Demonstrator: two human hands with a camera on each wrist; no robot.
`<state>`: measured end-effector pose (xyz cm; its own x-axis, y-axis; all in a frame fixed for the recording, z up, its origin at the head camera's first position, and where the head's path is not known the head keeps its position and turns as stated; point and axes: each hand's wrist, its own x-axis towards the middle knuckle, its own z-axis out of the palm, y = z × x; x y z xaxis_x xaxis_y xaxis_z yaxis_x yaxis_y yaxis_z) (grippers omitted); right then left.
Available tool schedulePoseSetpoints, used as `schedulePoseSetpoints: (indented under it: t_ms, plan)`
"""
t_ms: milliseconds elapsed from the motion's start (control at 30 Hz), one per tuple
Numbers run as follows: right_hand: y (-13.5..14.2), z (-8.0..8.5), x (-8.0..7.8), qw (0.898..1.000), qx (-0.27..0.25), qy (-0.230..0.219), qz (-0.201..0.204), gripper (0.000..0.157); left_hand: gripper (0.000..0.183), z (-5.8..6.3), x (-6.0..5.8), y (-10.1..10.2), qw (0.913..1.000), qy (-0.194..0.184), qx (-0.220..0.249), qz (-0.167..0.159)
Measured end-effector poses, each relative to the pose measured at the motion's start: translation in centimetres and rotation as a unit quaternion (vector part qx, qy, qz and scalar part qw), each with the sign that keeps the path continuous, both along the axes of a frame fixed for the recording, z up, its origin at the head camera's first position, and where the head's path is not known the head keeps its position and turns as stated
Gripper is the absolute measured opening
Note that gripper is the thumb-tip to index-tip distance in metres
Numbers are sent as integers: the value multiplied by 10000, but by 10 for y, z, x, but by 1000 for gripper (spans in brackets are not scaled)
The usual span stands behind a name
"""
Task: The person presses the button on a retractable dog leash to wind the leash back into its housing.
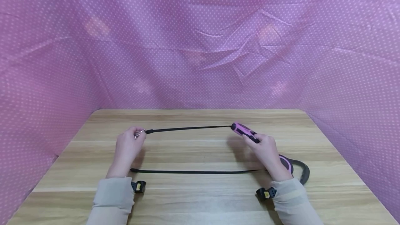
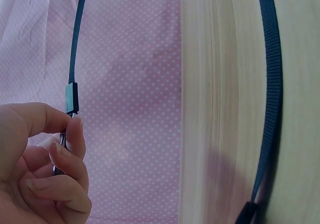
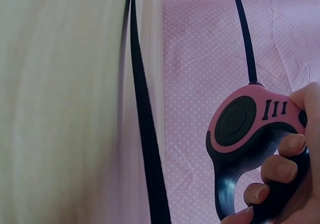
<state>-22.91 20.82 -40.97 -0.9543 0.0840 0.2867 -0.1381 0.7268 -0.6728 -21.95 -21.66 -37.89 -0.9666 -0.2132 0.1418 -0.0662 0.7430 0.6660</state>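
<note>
My right hand (image 1: 265, 150) grips the handle of a pink and black retractable dog leash (image 3: 255, 96), fingers curled through the loop and thumb up on the casing. From its nose a thin black strap (image 1: 187, 128) runs nearly straight across to my left hand (image 1: 128, 145). There the thumb and fingers pinch the metal clip (image 1: 139, 134) at the strap's end, partly covering it. Both hands are raised over the table. Below them lies a second retractable leash (image 1: 285, 163), its casing partly hidden behind my right forearm.
The second leash's black strap (image 1: 193, 172) stretches across the wooden table (image 1: 200, 204), its end near my left wrist. Its dark handle loop (image 1: 306, 173) shows to the right of my right wrist. Pink dotted cloth (image 1: 200, 61) hangs behind and on both sides.
</note>
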Motion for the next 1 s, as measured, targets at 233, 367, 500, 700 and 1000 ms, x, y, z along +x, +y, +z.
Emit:
schedulePoseSetpoints:
  t_ms: [233,367,500,700,1000]
  plan:
    - [-3,0,1,9999,133,24,6,38,41,0,1,2,10000,-6,-20,10]
    - [-5,1,2,9998,171,-21,38,40,41,0,0,3,10000,-4,-15,-19]
    - [-6,0,3,9998,165,86,49,41,40,-1,0,3,10000,-4,-15,8]
    - [-7,1,3,9993,272,224,112,41,39,-2,0,4,9999,115,-41,-59]
    - [-10,2,4,9997,188,-112,143,40,39,-1,-1,6,9998,159,-53,-85]
